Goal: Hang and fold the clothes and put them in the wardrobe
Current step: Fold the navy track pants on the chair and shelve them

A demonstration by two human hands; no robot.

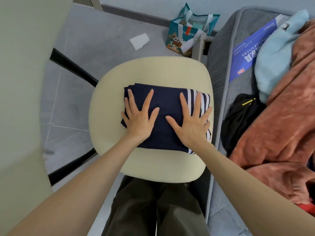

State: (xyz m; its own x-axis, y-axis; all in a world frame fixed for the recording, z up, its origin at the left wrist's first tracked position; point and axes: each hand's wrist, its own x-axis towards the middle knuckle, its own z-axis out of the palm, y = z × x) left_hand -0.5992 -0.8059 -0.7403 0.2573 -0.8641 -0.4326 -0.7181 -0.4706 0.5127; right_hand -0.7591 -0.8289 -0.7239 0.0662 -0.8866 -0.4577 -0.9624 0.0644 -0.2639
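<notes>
Head cam, looking straight down. Left hand (pixel 139 114) and right hand (pixel 190 123) both flat and open, fingers spread, palms pressed onto a folded navy garment (pixel 163 103), gripping nothing. Side by side, thumbs angled toward each other, not touching. Under the right hand's fingers, white stripes (pixel 204 99) along that edge of the cloth. Folded into a tidy rectangle, sitting on the cream chair seat (pixel 153 70) directly beneath both hands, with bare seat showing all round it.

Out past the left hand: black chair legs (pixel 73 67) over grey floor, plus a pale panel (pixel 20 82) filling that whole side, can't tell what exactly.

Beyond the fingertips, down on the floor: a scrap of white paper (pixel 139 40) and a teal gift bag (pixel 185 34) with a panda printed on it.

Out past the right hand: a grey mattress (pixel 219 74) just beside the seat. On it, a black garment (pixel 238 120) with a small yellow mark nearest the hand, then a rust-coloured blanket (pixel 281 108) heaped up, a pale blue plush thing (pixel 276 53) farther off, and a blue printed sheet (pixel 247 48) with white lettering beside it.

Back behind the wrists, below the seat edge: dark trousers (pixel 153 210) on the person's legs.
</notes>
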